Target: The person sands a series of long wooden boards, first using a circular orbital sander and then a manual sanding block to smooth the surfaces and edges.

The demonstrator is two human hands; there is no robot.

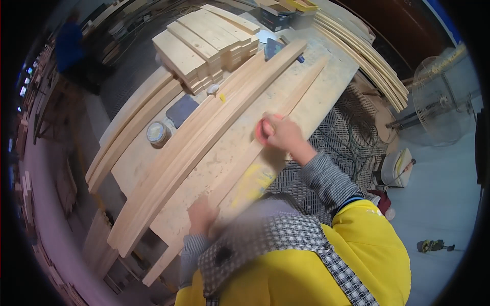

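A long, narrow wooden strip (pixel 238 167) lies lengthwise on the worktable (pixel 203 172), its near end jutting past the table edge. My right hand (pixel 288 134) grips a red, rounded object (pixel 260 132), perhaps a sanding pad, against the strip's middle. Motion blurs its exact shape. Closer to my body, my left hand (pixel 202 215) is closed over the strip's near part and is blurred too. Left of the strip, several long, slightly curved wooden boards (pixel 199 147) lie side by side.
A stack of short boards (pixel 203 42) stands at the back. Beyond the near boards are a lidded jar (pixel 158 134), a dark flat pad (pixel 182 111) and more curved pieces (pixel 134 122). Thin strips (pixel 363 61) overhang the far right. A fan (pixel 440 101) stands right; a person (pixel 71 46) is far left.
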